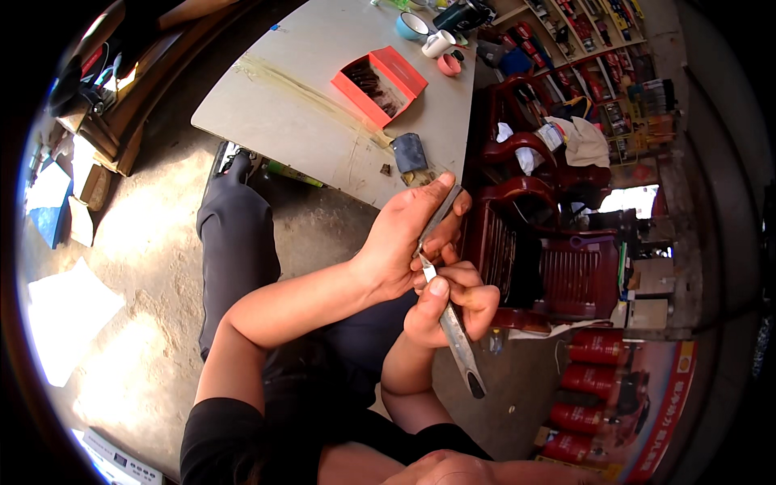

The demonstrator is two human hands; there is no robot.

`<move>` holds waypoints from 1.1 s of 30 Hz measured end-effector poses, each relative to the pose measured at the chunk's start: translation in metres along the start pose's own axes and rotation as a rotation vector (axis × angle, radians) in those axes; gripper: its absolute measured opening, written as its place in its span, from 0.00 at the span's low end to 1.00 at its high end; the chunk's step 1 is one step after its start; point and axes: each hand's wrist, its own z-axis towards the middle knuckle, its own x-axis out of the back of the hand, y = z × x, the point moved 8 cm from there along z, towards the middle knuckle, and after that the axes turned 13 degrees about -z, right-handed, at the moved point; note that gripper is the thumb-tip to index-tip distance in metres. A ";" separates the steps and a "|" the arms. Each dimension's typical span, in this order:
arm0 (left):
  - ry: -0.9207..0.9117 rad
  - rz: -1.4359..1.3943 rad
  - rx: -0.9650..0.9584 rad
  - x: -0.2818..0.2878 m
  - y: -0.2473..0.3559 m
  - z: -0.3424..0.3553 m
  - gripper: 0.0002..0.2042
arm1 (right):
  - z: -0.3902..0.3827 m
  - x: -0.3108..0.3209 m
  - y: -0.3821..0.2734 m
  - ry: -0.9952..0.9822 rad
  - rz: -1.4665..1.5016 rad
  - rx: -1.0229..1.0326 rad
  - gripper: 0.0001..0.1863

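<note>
My left hand point(398, 238) is closed on a narrow grey metal tool point(439, 215), held tilted with its upper end by my thumb. Just below, my right hand point(424, 317) grips a longer flat metal tool point(459, 347) with a dark lower end. The two tools meet or nearly meet between my fingers; the exact contact is too small to tell. Behind my hands, on the pale table point(267, 105), lie a dark block point(409, 152) and an open red box point(360, 81) with dark small items inside.
At the table's far end stand a blue bowl point(411, 25), a white mug point(436, 44) and a pink cup point(449, 66). Dark red wooden chairs point(582, 275) and a packed shelf point(582, 65) are on my right. A wooden bench point(121, 121) with tools is on my left.
</note>
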 end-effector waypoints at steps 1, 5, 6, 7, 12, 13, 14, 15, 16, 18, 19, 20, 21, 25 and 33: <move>0.006 0.007 -0.002 0.001 0.000 0.000 0.18 | 0.001 0.000 0.000 -0.018 -0.002 -0.002 0.14; 0.010 0.013 -0.012 0.003 0.000 0.001 0.18 | -0.001 0.001 0.001 -0.037 0.003 -0.032 0.14; 0.018 0.026 -0.019 0.002 0.001 0.002 0.18 | -0.001 0.000 0.000 -0.058 -0.007 -0.004 0.14; 0.029 0.042 -0.027 0.003 0.002 0.002 0.18 | -0.001 -0.001 0.000 -0.077 -0.015 0.021 0.14; -0.015 0.019 0.018 -0.003 -0.003 0.001 0.18 | -0.002 0.010 0.011 0.083 0.143 -0.173 0.14; -0.022 0.014 0.029 -0.002 -0.004 0.001 0.18 | -0.002 0.010 0.010 0.076 0.126 -0.158 0.15; -0.036 -0.011 0.037 -0.002 -0.004 0.002 0.18 | -0.003 0.007 0.007 0.053 0.083 -0.111 0.15; -0.029 -0.015 0.030 -0.001 -0.003 0.001 0.18 | -0.003 0.005 0.005 0.031 0.040 -0.065 0.15; -0.025 -0.022 0.028 -0.002 -0.002 0.001 0.18 | -0.003 0.004 0.005 0.030 0.040 -0.071 0.15; 0.006 -0.015 0.021 -0.003 -0.002 0.001 0.18 | -0.003 0.004 0.004 0.030 0.040 -0.084 0.15; 0.034 0.002 0.013 -0.003 -0.002 0.001 0.18 | -0.003 0.003 0.003 0.026 0.033 -0.068 0.15; 0.063 0.018 0.004 -0.002 -0.002 0.001 0.17 | -0.002 0.002 0.003 0.022 0.025 -0.052 0.15; 0.038 0.009 0.008 -0.002 -0.001 0.001 0.18 | -0.002 0.002 0.002 0.018 0.017 -0.036 0.15; -0.013 0.002 0.012 -0.003 0.000 0.000 0.18 | -0.003 0.002 0.003 0.038 0.043 -0.083 0.15; 0.008 0.031 -0.022 -0.001 0.005 -0.001 0.19 | -0.001 -0.003 0.004 -0.071 0.019 -0.112 0.15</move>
